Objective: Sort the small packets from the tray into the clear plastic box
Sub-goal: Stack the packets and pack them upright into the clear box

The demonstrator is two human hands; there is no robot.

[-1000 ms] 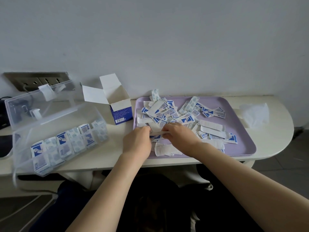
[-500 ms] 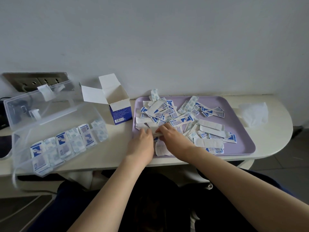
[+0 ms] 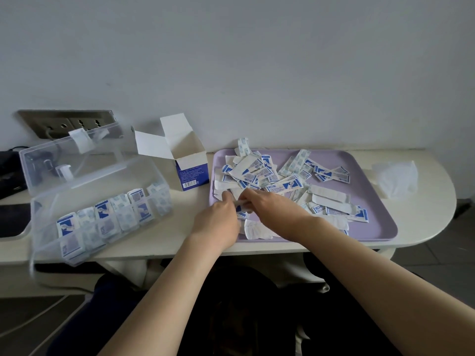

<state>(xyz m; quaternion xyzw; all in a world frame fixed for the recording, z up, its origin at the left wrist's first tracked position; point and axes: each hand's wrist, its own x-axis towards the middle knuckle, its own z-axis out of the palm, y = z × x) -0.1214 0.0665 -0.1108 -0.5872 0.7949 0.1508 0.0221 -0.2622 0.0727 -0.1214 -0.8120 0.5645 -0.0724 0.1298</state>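
A lilac tray [image 3: 370, 222] on the table holds a loose heap of small blue-and-white packets [image 3: 262, 176]. My left hand [image 3: 218, 222] and my right hand [image 3: 272, 209] meet over the tray's near-left part, and both pinch a small stack of packets [image 3: 241, 204] between their fingertips. The clear plastic box [image 3: 51, 201] stands open on the left, its lid tilted back, with a row of packets [image 3: 110, 217] standing upright inside along the front wall.
An open blue-and-white carton [image 3: 191, 170] stands between box and tray. A crumpled clear wrapper [image 3: 395, 179] lies at the table's right end. A wall socket plate [image 3: 66, 122] sits behind the box. The table's front edge runs just below the tray.
Both hands have slid a little up and left over the tray while keeping hold of the small stack. Some packets near the tray's front have shifted.
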